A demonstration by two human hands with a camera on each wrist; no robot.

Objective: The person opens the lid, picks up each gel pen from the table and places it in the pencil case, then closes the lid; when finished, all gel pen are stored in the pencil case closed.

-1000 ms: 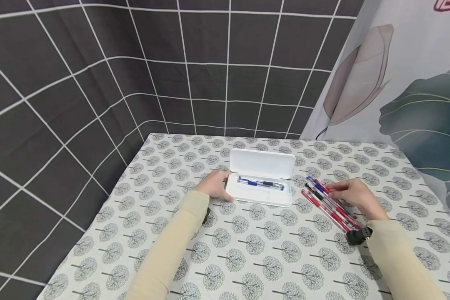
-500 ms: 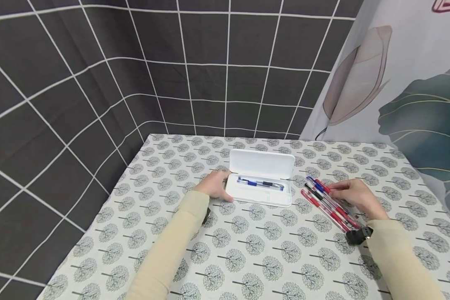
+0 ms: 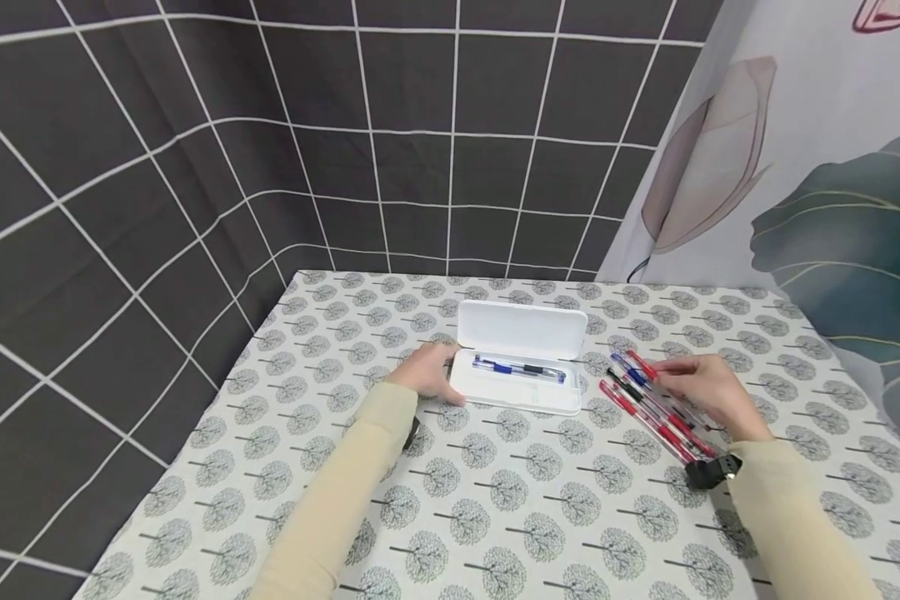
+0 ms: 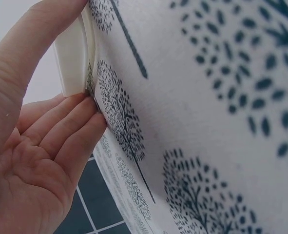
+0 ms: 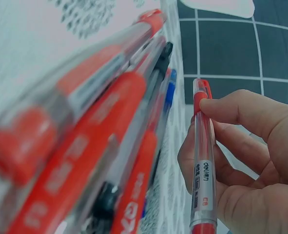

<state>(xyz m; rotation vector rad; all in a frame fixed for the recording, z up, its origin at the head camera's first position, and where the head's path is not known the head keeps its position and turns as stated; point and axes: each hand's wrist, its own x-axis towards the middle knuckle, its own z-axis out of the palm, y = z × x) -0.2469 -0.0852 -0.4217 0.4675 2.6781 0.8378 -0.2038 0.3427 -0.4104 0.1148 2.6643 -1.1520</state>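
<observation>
Honestly, from over here the R grip pinches 1 red pen near its clip end, thumb in front, fingers behind, just R of the loose pens on the desk. Best lift it straight up b/c the others lie v. close and might roll (can't tell if it's fully off the desk yet). A level carry, w/ the pen turned lengthwise, would suit the open case, where 2 pens lie. The L grip is spread, fingers straight, abt. the case's L end, seemingly bracing it; both forearms slant in from the near side.
</observation>
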